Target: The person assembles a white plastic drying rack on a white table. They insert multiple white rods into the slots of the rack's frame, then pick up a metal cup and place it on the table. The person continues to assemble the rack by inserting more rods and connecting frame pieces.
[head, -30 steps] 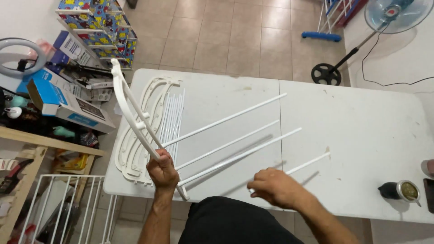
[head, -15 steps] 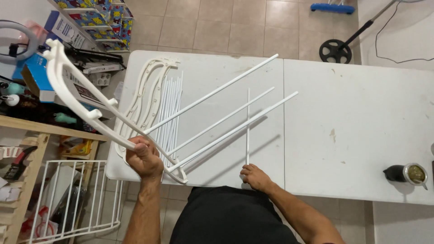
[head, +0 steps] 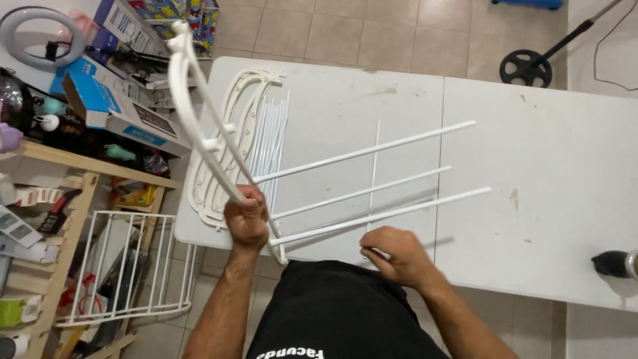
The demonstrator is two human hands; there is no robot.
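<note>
My left hand [head: 246, 219] grips a curved white plastic side frame [head: 199, 126] held tilted above the white table [head: 531, 159]. Three long white rods [head: 362, 153] stick out of that frame to the right, over the table. My right hand [head: 395, 256] is closed on the near end of a thin loose white rod [head: 375, 159], which lies pointing away from me across the table under the three rods. More curved frames [head: 229, 119] and a bundle of thin rods [head: 269, 133] lie flat at the table's left end.
A wooden shelf [head: 86, 166] with boxes and clutter stands to the left, with a white wire rack [head: 126, 266] leaning below it. A black fan base [head: 525, 66] sits on the tiled floor beyond the table. A dark small object [head: 615, 264] rests at the table's right edge.
My left hand has lifted the frame with its rods higher and further right. My right hand picked up a thin rod and turned it to point away from me.
</note>
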